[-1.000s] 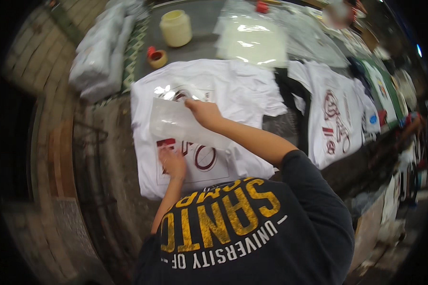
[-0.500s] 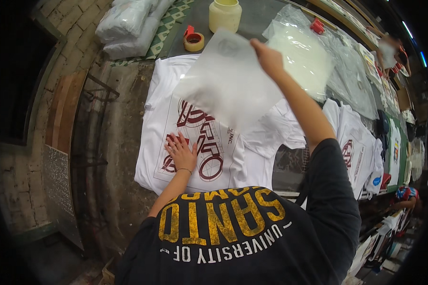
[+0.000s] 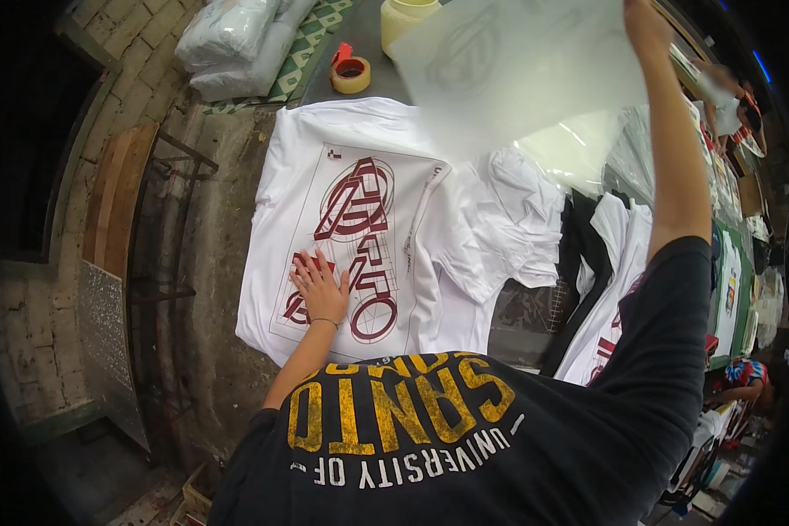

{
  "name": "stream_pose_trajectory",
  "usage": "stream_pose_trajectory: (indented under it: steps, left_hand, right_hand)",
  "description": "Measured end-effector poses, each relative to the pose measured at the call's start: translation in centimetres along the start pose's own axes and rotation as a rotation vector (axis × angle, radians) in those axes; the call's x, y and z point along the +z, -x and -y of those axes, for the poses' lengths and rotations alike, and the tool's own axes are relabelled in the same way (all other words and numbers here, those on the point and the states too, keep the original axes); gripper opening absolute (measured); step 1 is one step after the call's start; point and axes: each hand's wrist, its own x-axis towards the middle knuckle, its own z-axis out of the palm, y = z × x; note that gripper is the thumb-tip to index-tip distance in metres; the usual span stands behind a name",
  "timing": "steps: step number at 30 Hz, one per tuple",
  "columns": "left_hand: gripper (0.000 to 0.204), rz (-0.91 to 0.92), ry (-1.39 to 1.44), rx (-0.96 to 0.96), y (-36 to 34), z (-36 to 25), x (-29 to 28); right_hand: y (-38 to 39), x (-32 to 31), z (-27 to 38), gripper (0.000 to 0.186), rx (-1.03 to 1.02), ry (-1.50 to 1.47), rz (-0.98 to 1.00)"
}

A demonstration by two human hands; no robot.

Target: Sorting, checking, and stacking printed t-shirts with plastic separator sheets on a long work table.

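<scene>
A white T-shirt (image 3: pixel 272 210) with a dark red line-and-letter print lies spread on the table before me. My left hand (image 3: pixel 323 289) rests flat on the print, fingers spread. My right hand (image 3: pixel 647 35) reaches far out to the right and pinches the edge of a large translucent sheet (image 3: pixel 526 74). Raised above the table, that sheet is slightly blurred and hides part of what lies beneath. Bunched white fabric (image 3: pixel 508 223) lies just right of the print, creased into folds.
A tape roll (image 3: pixel 351 75) and a pale yellow jar (image 3: pixel 389 26) stand at the far side. Plastic-wrapped bundles (image 3: pixel 232 48) lie far left. Clear plastic (image 3: pixel 579 156) and another printed white shirt (image 3: pixel 618 237) are on the right. People (image 3: pixel 723 101) work further right.
My right hand has swung up and to the right, drawing the translucent sheet off the shirt, so the whole print now shows. My left hand stays flat on the shirt.
</scene>
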Motion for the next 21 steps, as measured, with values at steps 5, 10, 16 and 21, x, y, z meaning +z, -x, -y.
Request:
stream_pose_trajectory:
  steps: [5,10,16,21]
  left_hand:
    - [0.074,-0.008,-0.004,0.017,-0.4,-0.6,0.3]
    - [0.074,-0.007,-0.022,-0.018,-0.1,0.1,0.7]
    - [0.072,-0.046,0.007,0.025,-0.5,-0.3,0.7]
    - [0.073,0.006,0.013,0.014,-0.2,-0.6,0.1]
  right_hand:
    - [-0.7,-11.3,1.0,0.026,-0.248,0.247,-0.346]
    - [13.6,-9.3,4.9,0.024,-0.438,0.123,-0.124]
    - [31.9,-1.5,8.0,0.023,-0.485,-0.148,0.479]
    - [39.3,8.9,2.5,0.028,-0.240,-0.128,0.701]
